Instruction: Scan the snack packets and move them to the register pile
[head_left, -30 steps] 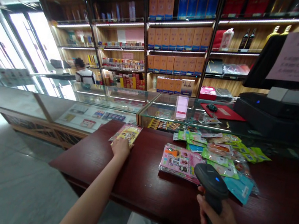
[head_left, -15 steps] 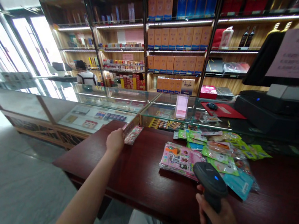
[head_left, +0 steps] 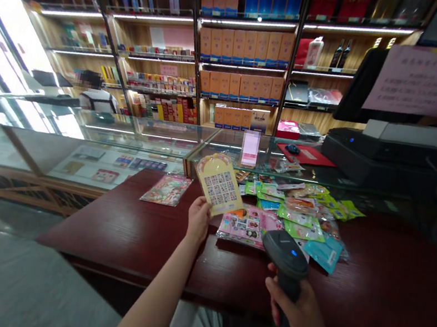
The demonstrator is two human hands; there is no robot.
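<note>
My left hand (head_left: pixel 199 218) pinches the lower edge of a yellow card packet (head_left: pixel 220 183) in clear wrap, printed with a grid of small pictures, tilted above the table. My right hand (head_left: pixel 296 298) is wrapped round the handle of a black barcode scanner (head_left: pixel 286 254) with a blue light on top. Behind the scanner lies a stack of pink packets (head_left: pixel 248 224), partly covered by it. Farther right is a heap of snack packets (head_left: pixel 303 212), green, clear and blue. Another colourful flat packet (head_left: pixel 167 189) lies on the table to the left.
The dark red wooden table (head_left: pixel 121 234) meets glass display counters (head_left: pixel 154 144) at its far side. A monitor (head_left: pixel 361 87) with a pink notice stands at the right. A person (head_left: pixel 97 97) is behind the left counter, before stocked shelves (head_left: pixel 245 47).
My left hand has moved right from the packets at the table's left, bringing the yellow card packet up into view. The scanner stays in my right hand. The camera view has turned left-to-right slightly.
</note>
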